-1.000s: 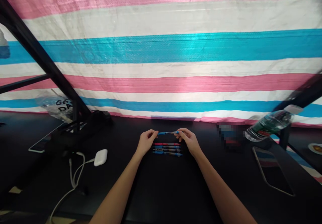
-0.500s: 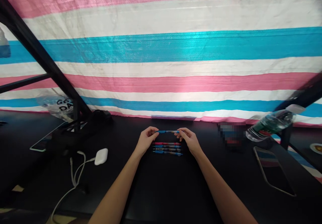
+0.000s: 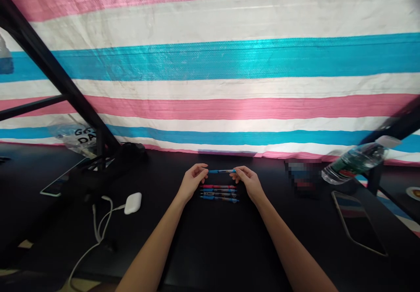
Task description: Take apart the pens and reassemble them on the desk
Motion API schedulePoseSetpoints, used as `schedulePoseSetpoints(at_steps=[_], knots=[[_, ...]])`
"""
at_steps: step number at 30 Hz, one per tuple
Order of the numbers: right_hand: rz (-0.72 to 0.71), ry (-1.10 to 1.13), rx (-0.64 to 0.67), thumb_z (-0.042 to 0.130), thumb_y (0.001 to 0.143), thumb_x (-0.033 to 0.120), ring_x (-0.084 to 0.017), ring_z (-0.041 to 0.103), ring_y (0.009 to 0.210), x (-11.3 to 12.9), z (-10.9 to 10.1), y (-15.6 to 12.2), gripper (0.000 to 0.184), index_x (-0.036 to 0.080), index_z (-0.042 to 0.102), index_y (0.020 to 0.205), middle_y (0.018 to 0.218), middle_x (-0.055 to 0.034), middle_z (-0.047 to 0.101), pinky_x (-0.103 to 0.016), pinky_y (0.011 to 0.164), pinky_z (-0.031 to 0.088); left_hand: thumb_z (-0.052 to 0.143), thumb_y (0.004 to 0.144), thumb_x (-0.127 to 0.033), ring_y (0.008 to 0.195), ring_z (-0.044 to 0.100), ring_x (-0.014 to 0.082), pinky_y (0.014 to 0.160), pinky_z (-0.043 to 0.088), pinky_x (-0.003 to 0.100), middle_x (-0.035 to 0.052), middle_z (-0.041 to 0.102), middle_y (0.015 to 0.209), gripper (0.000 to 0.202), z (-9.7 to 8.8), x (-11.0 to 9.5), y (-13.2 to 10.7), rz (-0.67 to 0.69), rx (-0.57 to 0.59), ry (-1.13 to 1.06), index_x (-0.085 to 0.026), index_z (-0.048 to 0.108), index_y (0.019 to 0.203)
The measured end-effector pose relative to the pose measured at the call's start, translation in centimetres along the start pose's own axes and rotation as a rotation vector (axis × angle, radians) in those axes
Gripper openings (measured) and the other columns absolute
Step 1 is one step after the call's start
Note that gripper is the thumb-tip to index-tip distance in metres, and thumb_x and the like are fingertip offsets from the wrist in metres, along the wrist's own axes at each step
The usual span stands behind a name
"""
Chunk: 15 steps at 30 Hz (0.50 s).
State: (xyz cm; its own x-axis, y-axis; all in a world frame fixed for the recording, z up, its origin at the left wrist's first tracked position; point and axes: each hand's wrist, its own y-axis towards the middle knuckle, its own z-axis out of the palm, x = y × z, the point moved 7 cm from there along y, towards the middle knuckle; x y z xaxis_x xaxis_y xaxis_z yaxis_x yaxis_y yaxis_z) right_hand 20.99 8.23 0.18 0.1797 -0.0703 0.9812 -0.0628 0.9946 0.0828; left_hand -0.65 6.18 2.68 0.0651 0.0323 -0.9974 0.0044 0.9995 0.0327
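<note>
Across the black worktop [image 3: 210, 248] I read a partial "GO" and "DA" in black on a crinkled plastic bag [image 3: 74, 135] at far left, then a glossy white earbud case [image 3: 133, 203] trailing a white cable [image 3: 98, 226]. My left hand [image 3: 193, 182] and right hand [image 3: 249, 182] grasp a blue pen [image 3: 222, 171] by its ends between their fingers, just above a row of four slim pens [image 3: 219, 193]. Further right, a tilted clear plastic bottle [image 3: 356, 163] with a green label sits beyond a dark, glossy phone [image 3: 357, 222].
</note>
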Motion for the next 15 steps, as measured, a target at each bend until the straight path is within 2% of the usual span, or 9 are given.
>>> schedulePoseSetpoints(at_steps=[4,9,15], knots=[[0.004,0.013,0.004,0.069,0.07,0.054,-0.016,0.06,0.06,-0.09,-0.04,0.03,0.039,0.018,0.066,0.081,0.075,-0.008,0.072,-0.029,0.054,0.045,0.063,0.076,-0.049,0.052,0.047,0.0092,0.048,0.036,0.022,0.0018,0.058,0.063,0.035,0.18,0.45,-0.03,-0.038,-0.001,0.027,-0.014,0.063,0.074],[0.017,0.008,0.008,0.069,0.071,0.053,-0.016,0.058,0.059,-0.32,-0.07,0.11,0.038,0.017,0.066,0.082,0.075,-0.0079,0.072,-0.029,0.054,0.045,0.068,0.072,-0.044,0.057,0.05,0.0099,0.054,0.041,0.023,0.0018,0.061,0.07,0.034,0.12,-0.25,-0.08,0.021,-0.001,0.057,-0.014,0.067,0.086],[0.026,0.018,0.019,0.069,0.071,0.051,-0.015,0.058,0.059,-0.55,0.0,0.13,0.035,0.018,0.066,0.082,0.074,-0.0073,0.072,-0.029,0.055,0.045,0.07,0.072,-0.041,0.058,0.052,0.0095,0.054,0.04,0.022,0.0021,0.063,0.069,0.029,0.03,0.21,0.0,0.004,-0.008,0.001,-0.013,0.067,0.082]])
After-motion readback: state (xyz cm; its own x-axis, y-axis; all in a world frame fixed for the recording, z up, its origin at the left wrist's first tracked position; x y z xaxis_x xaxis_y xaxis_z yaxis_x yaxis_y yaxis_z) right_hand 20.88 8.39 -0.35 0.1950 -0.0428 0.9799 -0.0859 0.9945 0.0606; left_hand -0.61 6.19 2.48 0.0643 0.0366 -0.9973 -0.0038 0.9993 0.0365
